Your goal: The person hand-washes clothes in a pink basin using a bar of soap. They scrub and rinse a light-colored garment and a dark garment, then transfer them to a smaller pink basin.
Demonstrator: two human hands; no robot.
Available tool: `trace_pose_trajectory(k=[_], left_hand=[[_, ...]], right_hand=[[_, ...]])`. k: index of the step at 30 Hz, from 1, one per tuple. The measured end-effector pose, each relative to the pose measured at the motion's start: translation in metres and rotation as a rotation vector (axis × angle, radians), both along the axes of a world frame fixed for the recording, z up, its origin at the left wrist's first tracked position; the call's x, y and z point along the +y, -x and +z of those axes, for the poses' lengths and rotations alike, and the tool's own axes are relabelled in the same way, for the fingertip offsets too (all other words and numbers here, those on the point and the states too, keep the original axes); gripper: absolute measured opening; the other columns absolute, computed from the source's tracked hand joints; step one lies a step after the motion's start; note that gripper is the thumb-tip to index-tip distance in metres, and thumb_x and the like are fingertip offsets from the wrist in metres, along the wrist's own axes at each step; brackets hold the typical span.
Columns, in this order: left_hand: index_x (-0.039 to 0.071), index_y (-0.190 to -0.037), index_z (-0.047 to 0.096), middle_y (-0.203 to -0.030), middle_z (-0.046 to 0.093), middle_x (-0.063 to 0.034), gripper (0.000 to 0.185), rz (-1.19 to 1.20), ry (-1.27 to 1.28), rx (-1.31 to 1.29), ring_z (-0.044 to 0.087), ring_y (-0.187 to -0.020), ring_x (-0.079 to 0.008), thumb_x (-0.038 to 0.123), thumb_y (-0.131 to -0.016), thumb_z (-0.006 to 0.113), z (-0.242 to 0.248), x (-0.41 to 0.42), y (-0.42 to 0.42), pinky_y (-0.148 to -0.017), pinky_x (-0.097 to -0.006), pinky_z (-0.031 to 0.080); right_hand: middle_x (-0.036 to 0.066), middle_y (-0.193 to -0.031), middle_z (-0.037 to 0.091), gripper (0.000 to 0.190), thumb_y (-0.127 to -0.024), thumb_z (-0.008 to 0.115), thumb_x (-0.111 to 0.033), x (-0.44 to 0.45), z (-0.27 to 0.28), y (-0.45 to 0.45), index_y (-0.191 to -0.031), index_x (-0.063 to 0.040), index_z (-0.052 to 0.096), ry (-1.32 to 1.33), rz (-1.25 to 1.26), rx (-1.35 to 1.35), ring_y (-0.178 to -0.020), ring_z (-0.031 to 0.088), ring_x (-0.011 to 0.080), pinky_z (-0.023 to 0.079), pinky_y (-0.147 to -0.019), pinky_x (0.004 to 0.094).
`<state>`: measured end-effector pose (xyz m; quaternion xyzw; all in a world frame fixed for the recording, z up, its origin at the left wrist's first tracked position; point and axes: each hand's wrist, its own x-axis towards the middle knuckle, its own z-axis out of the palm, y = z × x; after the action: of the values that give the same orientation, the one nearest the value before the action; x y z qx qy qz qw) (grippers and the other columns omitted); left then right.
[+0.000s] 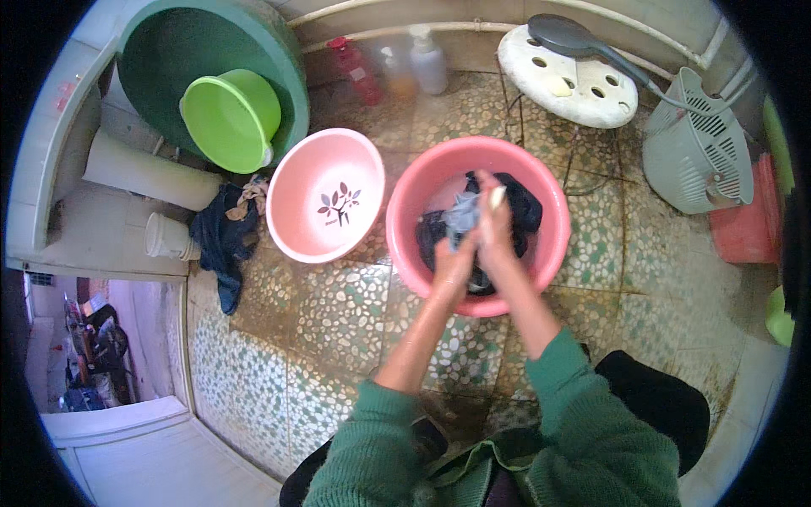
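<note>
In front of me a pink plastic basin (400,260) stands on the tiled floor. Dark wet cloth (523,201) lies inside it. Over the basin my left hand (455,258) grips a light grey-blue cloth (463,213), bunched up between my palms. Pressed against the same cloth is my right hand (493,222), blurred by motion. A small cream-coloured piece (498,197), probably a bar of soap, shows at the right hand's fingers. Both forearms are bare and wet below pushed-up green knitted sleeves.
A paler pink basin (298,209) leans at left, near dark clothing (222,244). Behind it, a green bucket (218,127) sits within a large dark green tub (146,70). Several pump bottles (429,63) line the wall. A shower head (564,37) rests on a white stool (592,104) beside a grey basket (675,161).
</note>
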<state>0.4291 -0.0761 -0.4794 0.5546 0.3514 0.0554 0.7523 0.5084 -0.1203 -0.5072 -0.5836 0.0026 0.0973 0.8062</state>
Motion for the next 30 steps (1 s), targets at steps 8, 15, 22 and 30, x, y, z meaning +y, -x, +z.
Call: trace_pose_trajectory(k=[8,15,22,30], left_hand=[[0.001,-0.135,0.043,-0.128,0.055,-0.0140,0.064,0.169,0.235,-0.206,0.058,-0.110,-0.0256,0.033,-0.087,0.071,0.055,0.056,-0.003,-0.096,-0.0419,0.048],[0.002,-0.123,0.053,-0.113,0.063,-0.0108,0.043,0.309,-0.050,-0.456,0.061,-0.105,-0.0246,0.034,-0.095,0.060,0.097,0.176,-0.005,-0.091,-0.0408,0.049],[-0.003,-0.125,0.051,-0.109,0.062,-0.0103,0.041,0.343,-0.520,-0.372,0.060,-0.096,-0.0206,0.014,-0.091,0.063,0.007,0.162,-0.022,-0.088,-0.0316,0.047],[-0.005,-0.126,0.057,-0.111,0.067,-0.0145,0.042,-0.276,0.009,-0.208,0.066,-0.094,-0.0168,0.009,-0.088,0.067,-0.012,0.006,-0.038,-0.070,-0.0267,0.054]], right_hand=[[0.017,-0.110,0.066,0.033,-0.102,0.046,-0.032,-0.051,0.001,-0.046,-0.116,-0.002,0.052,-0.163,-0.015,0.230,-0.101,0.066,0.0258,0.054,-0.078,0.0352],[0.015,-0.096,0.067,0.018,-0.086,0.066,-0.016,-0.086,-0.031,-0.063,-0.097,-0.002,0.060,0.756,0.007,-0.177,-0.087,0.065,0.0319,0.051,-0.078,0.0383],[0.015,-0.110,0.066,0.028,-0.093,0.060,-0.022,-0.072,-0.017,-0.060,-0.113,-0.003,0.061,0.590,0.070,-0.061,-0.086,0.068,0.0262,0.053,-0.072,0.0377],[0.032,-0.131,0.048,0.036,-0.100,0.048,-0.027,-0.095,0.016,-0.056,-0.119,0.004,0.048,-0.698,0.249,0.342,-0.124,0.047,0.0458,0.042,-0.101,0.0629]])
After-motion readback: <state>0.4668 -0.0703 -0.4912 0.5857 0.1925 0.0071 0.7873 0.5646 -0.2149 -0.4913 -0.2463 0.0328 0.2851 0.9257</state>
